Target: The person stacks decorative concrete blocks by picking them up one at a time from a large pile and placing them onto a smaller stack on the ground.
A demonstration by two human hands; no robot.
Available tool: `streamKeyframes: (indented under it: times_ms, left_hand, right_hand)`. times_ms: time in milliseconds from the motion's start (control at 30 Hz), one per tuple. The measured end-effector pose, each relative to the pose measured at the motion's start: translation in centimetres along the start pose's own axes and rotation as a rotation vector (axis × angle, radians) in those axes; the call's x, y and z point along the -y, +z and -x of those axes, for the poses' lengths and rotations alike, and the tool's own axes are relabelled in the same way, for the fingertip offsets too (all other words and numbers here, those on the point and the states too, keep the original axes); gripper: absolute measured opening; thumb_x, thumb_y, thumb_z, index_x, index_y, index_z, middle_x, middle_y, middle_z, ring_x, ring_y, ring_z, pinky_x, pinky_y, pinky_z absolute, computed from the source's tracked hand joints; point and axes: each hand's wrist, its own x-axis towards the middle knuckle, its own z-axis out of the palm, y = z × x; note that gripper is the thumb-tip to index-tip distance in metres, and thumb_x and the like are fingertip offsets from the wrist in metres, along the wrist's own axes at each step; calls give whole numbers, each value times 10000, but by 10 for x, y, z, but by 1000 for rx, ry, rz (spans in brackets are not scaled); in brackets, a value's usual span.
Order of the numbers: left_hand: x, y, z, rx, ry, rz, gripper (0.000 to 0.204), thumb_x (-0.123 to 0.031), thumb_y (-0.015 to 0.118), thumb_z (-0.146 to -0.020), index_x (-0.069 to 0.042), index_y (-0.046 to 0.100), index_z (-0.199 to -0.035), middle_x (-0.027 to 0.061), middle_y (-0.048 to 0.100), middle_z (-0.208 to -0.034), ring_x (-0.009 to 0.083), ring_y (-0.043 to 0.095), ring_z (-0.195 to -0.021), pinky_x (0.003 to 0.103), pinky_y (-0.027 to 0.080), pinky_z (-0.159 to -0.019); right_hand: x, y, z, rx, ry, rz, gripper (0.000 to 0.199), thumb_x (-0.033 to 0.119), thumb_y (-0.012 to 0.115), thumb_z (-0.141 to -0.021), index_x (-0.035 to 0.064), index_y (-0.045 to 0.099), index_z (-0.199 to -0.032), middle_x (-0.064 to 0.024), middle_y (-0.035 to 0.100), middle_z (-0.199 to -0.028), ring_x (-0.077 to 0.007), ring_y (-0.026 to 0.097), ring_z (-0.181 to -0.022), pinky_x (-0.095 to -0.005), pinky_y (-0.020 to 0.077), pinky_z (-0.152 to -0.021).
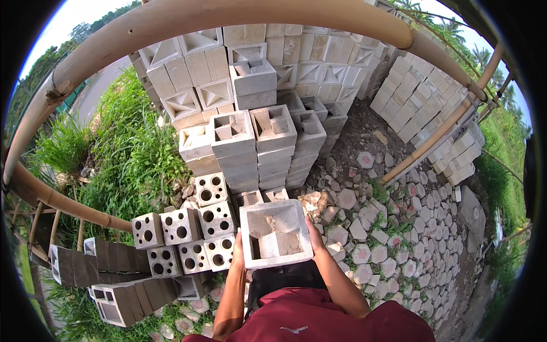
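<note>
Between my two hands I hold a square grey concrete vent block [276, 233] in front of my body, its recessed face turned up. My left hand [238, 251] grips its left side and my right hand [314, 232] its right side; the fingers curl underneath, partly hidden. Just beyond it stand stacks of similar vent blocks [233, 145], with a taller stack [253, 82] behind. To the left of my left hand, concrete blocks with round holes [211, 222] are piled.
A bamboo pole [239, 16] arches across the top; another bamboo pole [427, 145] slants at right. Pale blocks [319, 48] form a wall behind the stacks, and more bricks [421, 97] lie stacked right. Hexagonal pavers [393, 251] cover the ground. Grass [128, 125] grows at left.
</note>
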Motion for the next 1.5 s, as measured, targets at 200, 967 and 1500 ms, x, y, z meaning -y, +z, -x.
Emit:
streamKeyframes:
  times_ms: [200, 967, 1500]
  left_hand:
    - [-11, 72, 41, 181, -56, -130, 537, -467, 381, -946, -46, 503, -1255, 107, 566, -1199, 248, 552, -1063, 368, 427, -943]
    - [242, 329, 153, 845, -545, -747, 609, -520, 392, -941, -44, 441, -1318, 107, 524, -1236, 232, 498, -1122, 362, 369, -979]
    - [413, 418, 264, 1245, -1256, -933, 607, -498, 408, -943, -11, 437, -1304, 142, 532, -1240, 269, 520, -1124, 388, 396, -979]
  right_hand:
    - [35, -11, 90, -103, -156, -134, 579, 488, 458, -930, 16, 492, -1263, -85, 583, -1150, -169, 570, -999, -296, 440, -876]
    - [58, -208, 401, -713, -737, -660, 514, 453, 495, -915, 84, 491, -1272, -80, 573, -1148, -205, 546, -1018, -340, 424, -887]
    - [-12, -238, 517, -1484, -989, -917, 552, 444, 481, -925, -1, 518, -1249, -82, 577, -1166, -165, 529, -1053, -282, 380, -936]
